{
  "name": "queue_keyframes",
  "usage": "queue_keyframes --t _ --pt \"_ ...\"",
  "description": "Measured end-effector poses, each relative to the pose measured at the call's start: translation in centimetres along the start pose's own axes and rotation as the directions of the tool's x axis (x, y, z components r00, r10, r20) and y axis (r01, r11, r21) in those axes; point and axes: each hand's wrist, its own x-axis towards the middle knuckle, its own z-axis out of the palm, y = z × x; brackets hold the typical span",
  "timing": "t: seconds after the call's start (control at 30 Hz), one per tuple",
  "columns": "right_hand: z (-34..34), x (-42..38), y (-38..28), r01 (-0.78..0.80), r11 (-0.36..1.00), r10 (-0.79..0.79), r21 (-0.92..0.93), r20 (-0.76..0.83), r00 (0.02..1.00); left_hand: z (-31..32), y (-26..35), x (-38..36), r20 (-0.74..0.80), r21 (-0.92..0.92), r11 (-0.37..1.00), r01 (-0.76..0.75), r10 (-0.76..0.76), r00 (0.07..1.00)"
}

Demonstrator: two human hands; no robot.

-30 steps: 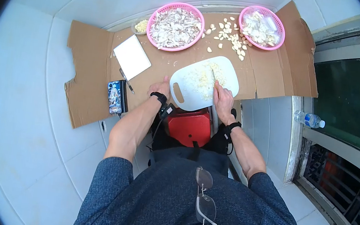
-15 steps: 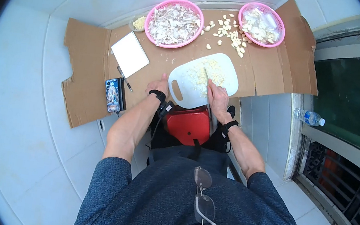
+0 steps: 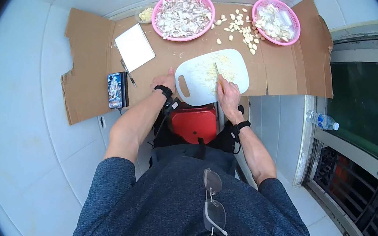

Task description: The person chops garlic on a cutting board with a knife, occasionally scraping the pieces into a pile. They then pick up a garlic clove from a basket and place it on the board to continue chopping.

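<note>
My right hand (image 3: 228, 95) is closed around the handle of a small knife (image 3: 216, 69). The blade points away from me, over chopped garlic (image 3: 226, 66) spread on a white cutting board (image 3: 196, 99). The board lies at a slant near the cardboard's front edge, its handle slot toward the left. Just left of the board, my left hand (image 3: 164, 81) rests on the cardboard, thumb stretched out and nothing seen in it. Whole peeled garlic cloves (image 3: 246, 32) lie scattered beyond the board.
Cardboard (image 3: 160, 43) covers the work surface. On it are a pink basket (image 3: 165, 31) of whitish peelings, another pink basket (image 3: 283, 43) with a plastic bag, a small bowl (image 3: 145, 15), a notepad (image 3: 135, 47), a pen (image 3: 128, 74) and a phone (image 3: 115, 91). A bottle (image 3: 322, 120) is at right.
The whole scene sits slightly higher in the view, as the camera has tilted. My right hand still grips the knife over the garlic; my left hand stays beside the board.
</note>
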Motion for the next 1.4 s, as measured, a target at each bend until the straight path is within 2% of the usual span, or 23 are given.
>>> queue_keyframes --t 0.07,0.13,0.2,0.33,0.43,0.5,0.63,0.7,0.73,0.8,0.9,0.93,1.03,1.1,1.2,1.27,1.4 --pt "0.3 -0.3 0.5 -0.023 1.0 0.023 0.003 0.017 1.0 -0.3 0.0 -0.3 0.021 -0.005 1.0 -0.001 0.001 1.0" --pt "0.6 -0.7 1.0 0.035 0.999 -0.034 0.018 -0.017 0.999 0.2 -0.6 0.8 0.039 -0.009 1.0 0.005 -0.004 0.999" --pt "0.8 -1.0 1.0 0.034 0.999 -0.033 0.028 -0.018 0.999 1.0 -1.1 2.0 0.068 -0.111 0.994 -0.023 0.031 0.997" --pt "0.9 -1.0 1.4 0.036 0.999 -0.036 0.021 -0.017 0.999 -1.1 0.0 -0.4 0.064 0.008 0.999 -0.04 0.039 0.997" --pt "0.0 -0.7 0.8 0.026 0.998 -0.025 0.056 -0.017 1.0 -2.1 0.6 -2.4 0.046 0.026 0.998 -0.049 0.047 0.998" --pt "-0.2 -0.7 0.2 0.028 0.998 -0.028 0.048 -0.009 1.0 -1.6 0.6 -2.4 -0.038 0.06 0.996 -0.071 0.074 0.997" --pt "0.8 -1.2 -0.1 0.069 0.996 -0.069 0.063 -0.008 0.998 -0.6 -0.2 -1.3 0.005 -0.038 0.998 -0.052 0.052 0.999" --pt "1.4 -1.7 -0.1 0.072 0.994 -0.071 0.083 -0.012 0.997 -0.3 0.1 -1.9 -0.104 -0.066 0.998 0.008 -0.015 0.994" --pt "1.6 -1.9 -0.1 0.067 0.993 -0.065 0.093 -0.022 0.998 -1.0 0.1 -2.0 -0.022 -0.042 0.998 -0.037 0.037 0.999" --pt "1.7 -2.0 -0.2 0.067 0.993 -0.066 0.093 -0.018 0.998 -2.1 0.0 -2.5 -0.002 0.022 0.997 -0.07 0.07 0.998" --pt "0.9 -1.9 0.2 0.043 0.997 -0.044 0.07 0.003 0.999 -3.0 0.5 -2.9 0.13 0.123 0.969 -0.214 0.198 0.972" --pt "0.7 -1.8 0.2 0.026 0.997 -0.029 0.072 0.037 0.999 -0.2 -0.6 0.1 0.09 0.061 0.981 -0.182 0.176 0.98" --pt "-0.1 -1.0 -0.4 0.078 0.992 -0.072 0.095 -0.065 0.995 -2.4 0.5 -2.2 0.079 0.148 0.978 -0.148 0.137 0.987" --pt "-0.6 -1.0 -0.3 0.064 0.995 -0.059 0.082 -0.056 0.997 -2.7 0.7 -2.9 0.054 0.147 0.98 -0.137 0.131 0.99" --pt "-0.1 -1.3 0.5 0.065 0.995 -0.063 0.077 -0.031 0.998 -3.1 1.1 -3.6 0.061 0.081 0.995 -0.063 0.058 0.996" --pt "0.4 -1.9 1.3 0.08 0.993 -0.079 0.09 -0.014 0.997 -3.0 1.2 -3.8 0.012 -0.045 0.999 0.023 -0.023 1.0" --pt "0.6 -2.1 1.2 0.08 0.993 -0.078 0.09 -0.03 0.997 -3.7 1.7 -5.5 -0.032 -0.091 0.995 0.043 -0.046 0.998"
